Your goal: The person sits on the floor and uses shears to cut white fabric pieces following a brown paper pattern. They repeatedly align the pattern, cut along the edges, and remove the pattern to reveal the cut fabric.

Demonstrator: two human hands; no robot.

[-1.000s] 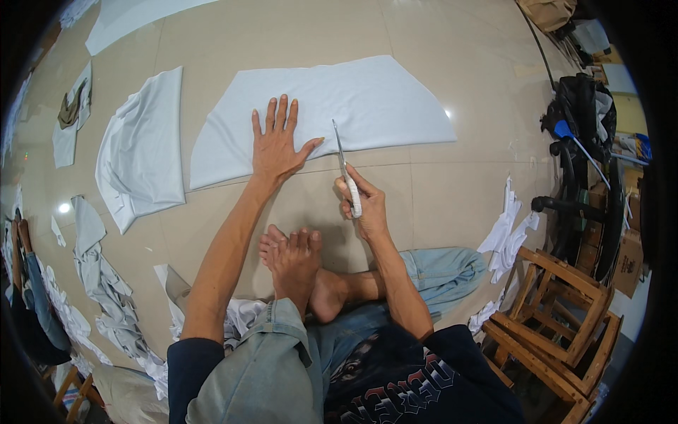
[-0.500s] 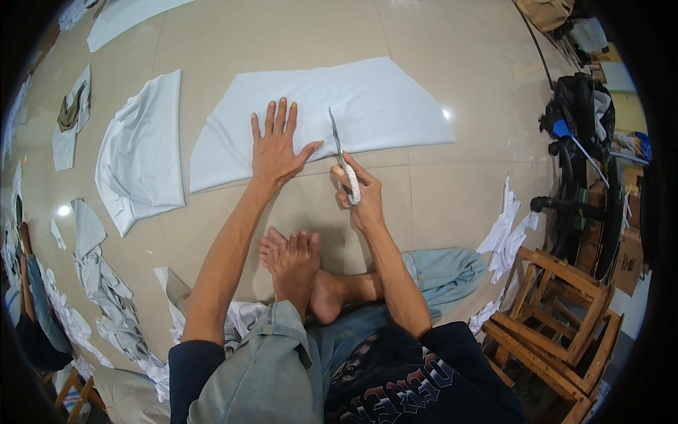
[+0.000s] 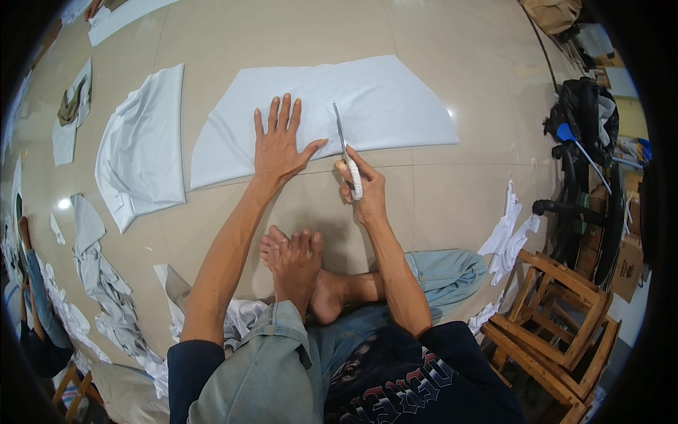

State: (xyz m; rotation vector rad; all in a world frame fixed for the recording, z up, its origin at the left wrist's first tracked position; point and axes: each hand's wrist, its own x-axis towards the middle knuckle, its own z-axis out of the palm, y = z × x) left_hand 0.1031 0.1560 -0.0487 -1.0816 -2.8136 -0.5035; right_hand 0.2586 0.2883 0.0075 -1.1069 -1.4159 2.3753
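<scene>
The cloth lies flat on the floor in front of the person, its long near edge toward the feet. It's white, with soft creases around the left hand. That hand rests palm down on its left half, the grip spread wide with nothing in it. The right hand is just off the cloth's near edge, its grip curled round the white-wrapped handle of the scissors; a blade reaches in over that edge, pointing away from the person. Whether the other blade is underneath, I can't tell.

Just to the left lies a rumpled white piece, then pale scraps toward the floor's left edge, where a co-worker partly shows. Toward the floor's right edge are white offcuts, wooden frames, a black chair and a black bag.
</scene>
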